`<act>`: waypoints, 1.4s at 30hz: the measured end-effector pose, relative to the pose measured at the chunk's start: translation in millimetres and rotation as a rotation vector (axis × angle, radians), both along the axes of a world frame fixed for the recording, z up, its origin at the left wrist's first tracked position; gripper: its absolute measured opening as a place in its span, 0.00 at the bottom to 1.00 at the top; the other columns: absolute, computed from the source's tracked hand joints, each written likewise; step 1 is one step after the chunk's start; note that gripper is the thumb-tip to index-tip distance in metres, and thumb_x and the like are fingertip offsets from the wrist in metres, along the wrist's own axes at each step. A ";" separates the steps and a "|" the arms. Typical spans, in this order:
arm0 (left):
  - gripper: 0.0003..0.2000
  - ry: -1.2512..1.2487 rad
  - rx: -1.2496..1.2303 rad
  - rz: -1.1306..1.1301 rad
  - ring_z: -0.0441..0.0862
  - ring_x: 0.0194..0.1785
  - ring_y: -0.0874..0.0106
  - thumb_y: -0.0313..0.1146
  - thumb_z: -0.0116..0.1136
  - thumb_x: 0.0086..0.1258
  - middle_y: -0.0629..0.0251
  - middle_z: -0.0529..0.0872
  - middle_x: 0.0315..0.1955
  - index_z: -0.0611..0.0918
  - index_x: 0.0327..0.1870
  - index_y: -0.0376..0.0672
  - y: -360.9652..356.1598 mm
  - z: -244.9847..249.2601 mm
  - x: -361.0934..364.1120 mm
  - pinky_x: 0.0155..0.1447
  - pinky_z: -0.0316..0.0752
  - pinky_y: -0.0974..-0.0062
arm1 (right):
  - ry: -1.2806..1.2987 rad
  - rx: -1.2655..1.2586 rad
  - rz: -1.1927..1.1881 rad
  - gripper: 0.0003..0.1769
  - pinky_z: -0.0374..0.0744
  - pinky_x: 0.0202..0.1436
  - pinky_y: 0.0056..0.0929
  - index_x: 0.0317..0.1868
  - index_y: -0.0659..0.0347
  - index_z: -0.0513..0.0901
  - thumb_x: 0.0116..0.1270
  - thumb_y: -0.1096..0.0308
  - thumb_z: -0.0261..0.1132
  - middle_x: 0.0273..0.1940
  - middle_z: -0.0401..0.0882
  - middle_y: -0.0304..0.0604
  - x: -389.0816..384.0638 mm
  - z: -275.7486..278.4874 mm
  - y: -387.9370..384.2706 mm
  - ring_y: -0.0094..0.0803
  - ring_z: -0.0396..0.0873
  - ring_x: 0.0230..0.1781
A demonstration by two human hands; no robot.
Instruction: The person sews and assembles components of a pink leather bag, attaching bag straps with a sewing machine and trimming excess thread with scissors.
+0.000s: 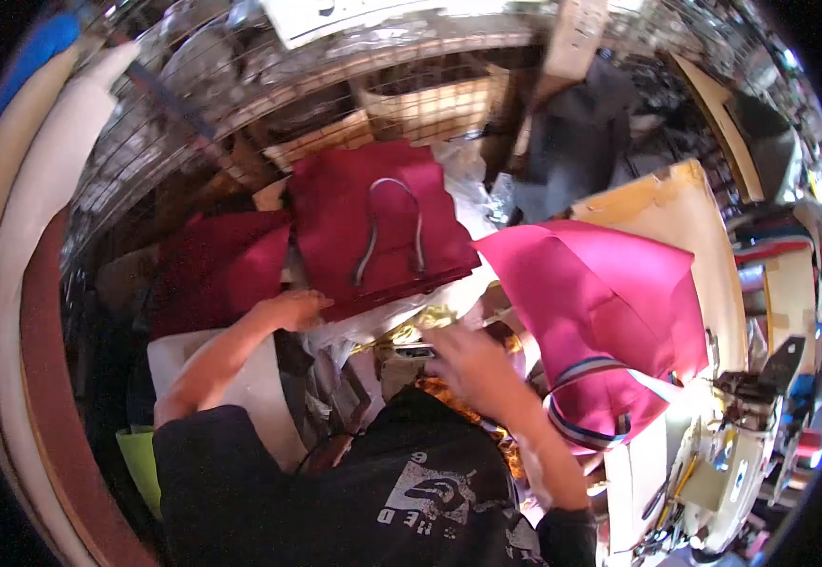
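A stack of dark red fabric pieces (335, 203) lies ahead of me, with a looped grey strap (369, 227) on its top piece. My left hand (295, 310) is at the stack's lower left corner; whether its fingers grip anything is not clear. Over the clutter below the stack is my right hand (467, 364), smeared by motion, its fingers hard to make out. To the right of it, a bright pink-red fabric piece (609, 293) with a striped handle (562, 430) drapes beside the machine.
More dark red fabric (222, 269) sits at the left. A sewing machine (727, 482) stands at the lower right, a cardboard sheet (709, 222) behind the pink-red piece. Wire mesh (326, 90) runs across the back. Tall rolls (33, 208) stand at the far left.
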State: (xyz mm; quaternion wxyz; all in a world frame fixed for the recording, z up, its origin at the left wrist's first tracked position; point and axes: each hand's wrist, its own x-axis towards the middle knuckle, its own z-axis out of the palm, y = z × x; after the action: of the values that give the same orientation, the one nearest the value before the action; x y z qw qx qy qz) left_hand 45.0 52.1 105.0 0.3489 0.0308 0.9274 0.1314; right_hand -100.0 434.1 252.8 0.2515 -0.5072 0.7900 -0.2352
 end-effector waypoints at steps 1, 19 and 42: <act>0.29 0.057 0.087 0.043 0.78 0.68 0.46 0.46 0.64 0.75 0.45 0.80 0.66 0.76 0.72 0.39 12.3 10.4 -8.1 0.70 0.75 0.50 | -0.046 -0.245 -0.054 0.31 0.82 0.63 0.46 0.75 0.53 0.75 0.73 0.61 0.70 0.59 0.84 0.54 20.2 -27.6 32.0 0.52 0.83 0.58; 0.15 0.598 0.753 -0.964 0.83 0.51 0.60 0.26 0.71 0.61 0.61 0.84 0.45 0.86 0.50 0.38 392.1 105.3 -80.2 0.56 0.82 0.60 | -0.041 -0.524 -1.631 0.11 0.86 0.46 0.34 0.52 0.65 0.88 0.76 0.68 0.67 0.46 0.90 0.52 142.1 -43.6 254.3 0.38 0.91 0.46; 0.13 1.460 0.510 -0.671 0.75 0.66 0.62 0.37 0.72 0.60 0.68 0.85 0.49 0.87 0.46 0.48 445.5 111.2 -65.8 0.73 0.55 0.41 | -0.462 -0.800 -1.662 0.15 0.76 0.39 0.25 0.41 0.70 0.91 0.77 0.63 0.70 0.30 0.88 0.36 118.4 -1.9 232.9 0.15 0.75 0.34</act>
State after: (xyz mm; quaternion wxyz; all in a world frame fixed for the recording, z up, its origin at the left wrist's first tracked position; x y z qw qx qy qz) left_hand -20.8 497.6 216.2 -0.3352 0.4598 0.8039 0.1732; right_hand 18.4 667.0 250.9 -0.0384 0.2274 0.6898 -0.6863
